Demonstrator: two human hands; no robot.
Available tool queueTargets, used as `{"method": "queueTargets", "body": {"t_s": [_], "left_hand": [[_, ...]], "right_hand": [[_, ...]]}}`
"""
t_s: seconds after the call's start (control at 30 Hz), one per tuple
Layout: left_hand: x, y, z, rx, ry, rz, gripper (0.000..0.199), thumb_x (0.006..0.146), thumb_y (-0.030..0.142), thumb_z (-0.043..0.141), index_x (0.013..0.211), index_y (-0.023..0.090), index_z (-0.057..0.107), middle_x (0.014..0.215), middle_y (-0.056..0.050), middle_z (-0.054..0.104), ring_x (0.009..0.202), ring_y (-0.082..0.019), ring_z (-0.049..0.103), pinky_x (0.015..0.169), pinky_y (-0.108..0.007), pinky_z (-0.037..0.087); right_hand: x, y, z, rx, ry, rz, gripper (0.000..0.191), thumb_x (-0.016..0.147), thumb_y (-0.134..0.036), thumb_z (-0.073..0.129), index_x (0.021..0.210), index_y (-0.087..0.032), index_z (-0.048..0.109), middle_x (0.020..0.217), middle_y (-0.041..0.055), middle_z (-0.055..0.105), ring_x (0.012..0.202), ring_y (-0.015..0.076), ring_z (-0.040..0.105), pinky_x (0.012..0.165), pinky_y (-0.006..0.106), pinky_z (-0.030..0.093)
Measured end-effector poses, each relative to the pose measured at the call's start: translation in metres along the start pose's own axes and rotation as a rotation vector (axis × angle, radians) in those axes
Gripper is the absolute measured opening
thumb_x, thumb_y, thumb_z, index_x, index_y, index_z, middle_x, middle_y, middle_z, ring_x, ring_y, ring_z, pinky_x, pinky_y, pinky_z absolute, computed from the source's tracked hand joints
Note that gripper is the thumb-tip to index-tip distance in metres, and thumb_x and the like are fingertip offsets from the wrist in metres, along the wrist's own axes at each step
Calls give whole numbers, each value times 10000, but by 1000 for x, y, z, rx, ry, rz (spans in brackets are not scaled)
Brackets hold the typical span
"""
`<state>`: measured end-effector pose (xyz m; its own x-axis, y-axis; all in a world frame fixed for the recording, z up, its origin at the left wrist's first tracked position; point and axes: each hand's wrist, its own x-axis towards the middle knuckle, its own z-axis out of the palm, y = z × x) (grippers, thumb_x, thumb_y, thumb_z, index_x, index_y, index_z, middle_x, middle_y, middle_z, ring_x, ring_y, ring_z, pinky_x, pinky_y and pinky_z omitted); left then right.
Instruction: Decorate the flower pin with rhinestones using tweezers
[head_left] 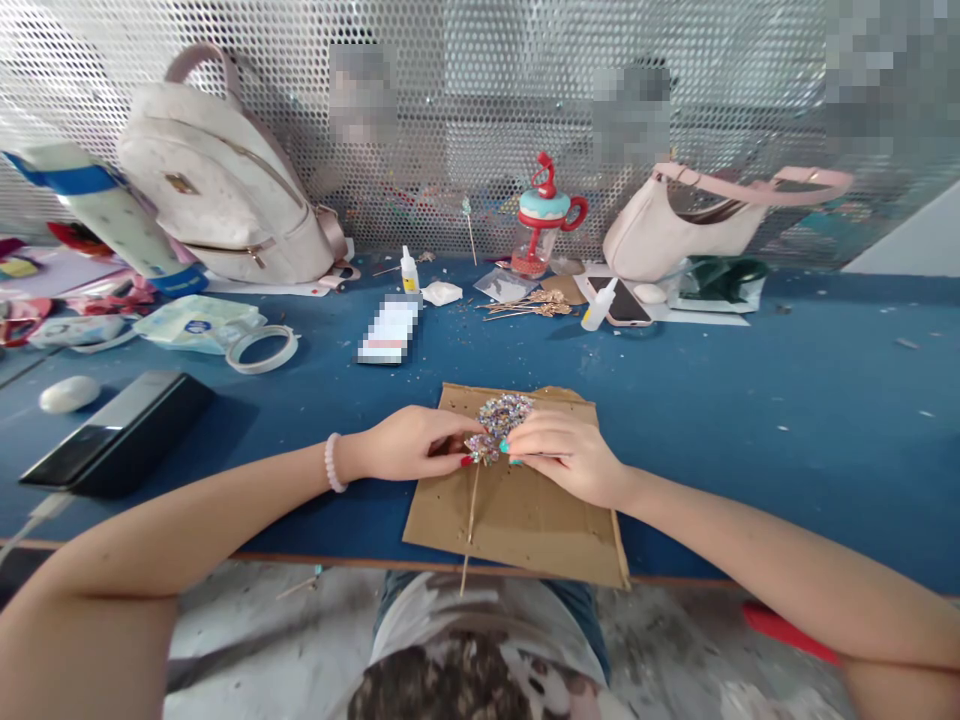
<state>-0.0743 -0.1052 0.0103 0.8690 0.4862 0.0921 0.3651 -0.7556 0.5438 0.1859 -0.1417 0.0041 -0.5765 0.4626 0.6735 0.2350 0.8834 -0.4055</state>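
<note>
My left hand (394,441) pinches a small cluster of glittering gems (484,449) at the top of a thin wooden stick (472,510). The stick runs down over the cardboard (551,520) and sticks out past the table's front edge. Against the cluster's right side, my right hand (576,456) has its fingertips closed on a slim tool (551,457); its kind is unclear. Just behind both hands lies a heap of loose sparkling gems (504,408), partly covered by the right fingers.
Behind the cardboard are a phone (388,330), two glue bottles (409,271) (599,305), a bundle of sticks (536,304) and a lidded cup (541,225). A tape roll (262,349) and a black device (120,435) lie left. A backpack (225,190) and a handbag (679,230) stand along the mesh wall.
</note>
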Motion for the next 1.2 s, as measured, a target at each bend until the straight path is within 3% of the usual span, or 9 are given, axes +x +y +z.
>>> {"method": "queueTargets", "body": {"t_s": [0.8,1.2], "left_hand": [[0,1,0,13,18,31,378,881,234,551,1256,192,537,834,2,665,614,-95,561,607,-193,414],[1,4,-2,3,10,27,370,878,230,538,1246,195,555,828,-3,663,600,-96,550,592,-194,414]], "right_hand": [[1,-2,0,4,7,-5,108,932,-231,564,933,-202,668,881,44,737,849,149,683,793,321,560],[1,6,-5,-69,57,136,79,893,-176,604,901,-204,677,869,35,742,829,154,694,764,300,563]]}}
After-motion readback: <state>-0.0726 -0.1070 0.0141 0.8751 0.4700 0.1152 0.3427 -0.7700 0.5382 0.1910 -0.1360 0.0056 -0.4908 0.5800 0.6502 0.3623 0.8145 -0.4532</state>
